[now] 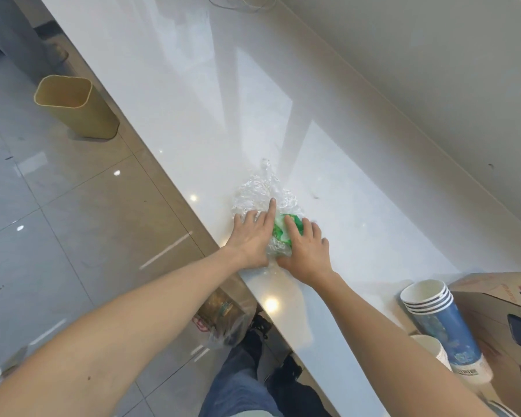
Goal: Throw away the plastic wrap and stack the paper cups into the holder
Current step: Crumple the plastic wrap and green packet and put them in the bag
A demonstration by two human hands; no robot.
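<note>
1. The plastic wrap [263, 200] lies crumpled on the white table [358, 236] at the centre of the frame, close to the table's near edge; it is clear, so its outline against the glossy surface is hard to trace.
2. A green printed patch [283, 228] shows inside the wrap between the two hands; what it says cannot be read.
3. The left hand [251, 236] lies palm down on the wrap with its fingers [272, 209] spread and open, the forefinger stretched out over the film.
4. The right hand [303, 249] is pressed flat just beside it, fingers open and laid over the green patch, clasping nothing.
5. The near part of the wrap is hidden under both palms.
6. A stack of paper cups [442, 323], blue-patterned, lies tilted at the lower right of the frame, partly covered by the right forearm.
7. A further white cup [432, 349] just below it is mostly hidden.
8. A cardboard box [500, 299] is cut off by the right edge.
9. A yellowish bin [79, 109] stands open on the floor [57, 206] at the upper left.
10. Beneath the table edge a bag [223, 320] with unclear contents is half hidden.
</note>
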